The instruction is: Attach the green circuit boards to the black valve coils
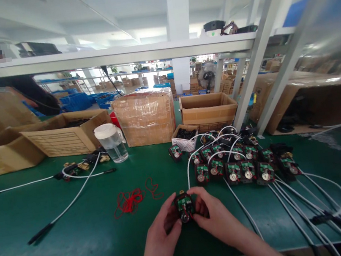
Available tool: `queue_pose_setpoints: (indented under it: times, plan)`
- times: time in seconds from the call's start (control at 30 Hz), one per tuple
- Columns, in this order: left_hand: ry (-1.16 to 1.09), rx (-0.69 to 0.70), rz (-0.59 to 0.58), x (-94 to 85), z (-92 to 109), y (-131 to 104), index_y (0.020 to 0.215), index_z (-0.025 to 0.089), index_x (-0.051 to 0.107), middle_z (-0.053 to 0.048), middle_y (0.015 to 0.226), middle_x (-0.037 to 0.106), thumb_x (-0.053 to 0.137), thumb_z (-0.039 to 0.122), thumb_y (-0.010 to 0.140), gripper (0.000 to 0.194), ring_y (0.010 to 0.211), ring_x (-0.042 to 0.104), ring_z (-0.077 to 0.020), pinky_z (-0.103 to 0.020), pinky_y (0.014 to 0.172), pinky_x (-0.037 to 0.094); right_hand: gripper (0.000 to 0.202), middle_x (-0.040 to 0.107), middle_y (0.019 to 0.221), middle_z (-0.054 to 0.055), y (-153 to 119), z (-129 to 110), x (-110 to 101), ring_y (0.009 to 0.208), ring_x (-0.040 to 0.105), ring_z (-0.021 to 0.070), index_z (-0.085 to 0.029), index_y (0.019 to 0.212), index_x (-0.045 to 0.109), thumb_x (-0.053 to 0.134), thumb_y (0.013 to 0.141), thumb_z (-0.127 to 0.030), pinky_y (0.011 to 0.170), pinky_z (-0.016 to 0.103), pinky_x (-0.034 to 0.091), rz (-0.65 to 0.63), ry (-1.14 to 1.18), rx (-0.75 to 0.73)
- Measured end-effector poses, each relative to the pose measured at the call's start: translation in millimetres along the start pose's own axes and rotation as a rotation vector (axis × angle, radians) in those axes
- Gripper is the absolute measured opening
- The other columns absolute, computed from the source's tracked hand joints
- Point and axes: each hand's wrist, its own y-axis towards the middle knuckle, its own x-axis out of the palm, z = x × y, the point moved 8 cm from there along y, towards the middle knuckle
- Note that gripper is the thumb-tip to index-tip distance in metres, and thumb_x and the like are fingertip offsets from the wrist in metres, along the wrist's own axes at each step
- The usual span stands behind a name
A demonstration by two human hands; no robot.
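Note:
Between my two hands, near the table's front edge, is a small black housing with a green circuit board [184, 205] and a round metallic part at its lower end. My left hand [166, 227] grips its left side with thumb and fingers. On the opposite side my right hand [210, 209] pinches it the same way. A white cable [188, 170] rises behind the housing. To the left lies a tangle of thin red wires [131, 200]. Several similar circuit-board units [234, 172] stand in rows to the right, with white cables among them.
A clear jug with a white lid [111, 143] stands back left, near cabled parts [80, 169]. Cardboard boxes [145, 119] line the back, with a small box of black parts [186, 136] before them. Metal posts [269, 49] and a shelf [108, 56] frame the bench. A person [34, 95] is far left.

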Motion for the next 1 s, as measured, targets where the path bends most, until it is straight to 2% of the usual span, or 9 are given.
queue_pose_setpoints:
  times: [0.13,0.43,0.7,0.87,1.0]
  plan:
    - [-0.02,0.004,0.017,0.3,2,1,0.136,0.022,0.057,-0.006,0.112,0.077,0.066,0.028,0.074,0.063,0.104,0.075,-0.023,-0.04,0.101,0.057,0.059,0.053,0.078,-0.006,-1,-2,1,0.069,0.055,0.0137,-0.028,0.126,0.054,0.057,0.073,-0.001,0.063,0.024,0.043,0.014,0.011,0.006]
    - [-0.052,-0.04,0.059,7.0,0,1,0.134,0.02,0.054,-0.008,0.111,0.076,0.068,0.024,0.069,0.067,0.101,0.075,-0.0242,-0.04,0.097,0.058,0.059,0.052,0.076,-0.007,1,0,2,0.068,0.054,0.0129,-0.028,0.124,0.053,0.057,0.071,0.0,0.061,0.023,0.041,0.012,0.039,0.003]
    - [-0.056,0.007,0.117,11.5,-5,4,0.129,0.022,0.056,-0.006,0.11,0.076,0.069,0.022,0.068,0.062,0.098,0.075,-0.0243,-0.039,0.094,0.059,0.061,0.049,0.074,-0.008,2,-4,3,0.066,0.052,0.013,-0.028,0.123,0.052,0.056,0.069,0.001,0.06,0.023,0.04,0.03,0.047,0.022]
    - [-0.052,0.013,0.073,8.2,-7,10,0.127,0.023,0.058,-0.005,0.109,0.077,0.07,0.022,0.066,0.062,0.098,0.075,-0.0247,-0.037,0.093,0.058,0.063,0.049,0.072,-0.009,3,4,8,0.065,0.053,0.0121,-0.028,0.124,0.05,0.055,0.068,0.002,0.059,0.022,0.039,0.026,0.048,0.039]
    - [-0.1,0.058,0.02,5.6,-14,14,0.129,0.021,0.056,-0.008,0.112,0.077,0.068,0.019,0.064,0.067,0.101,0.074,-0.0257,-0.035,0.091,0.059,0.065,0.046,0.07,-0.009,6,22,18,0.062,0.05,0.0111,-0.026,0.125,0.047,0.056,0.067,0.001,0.058,0.021,0.037,0.022,0.044,0.068]
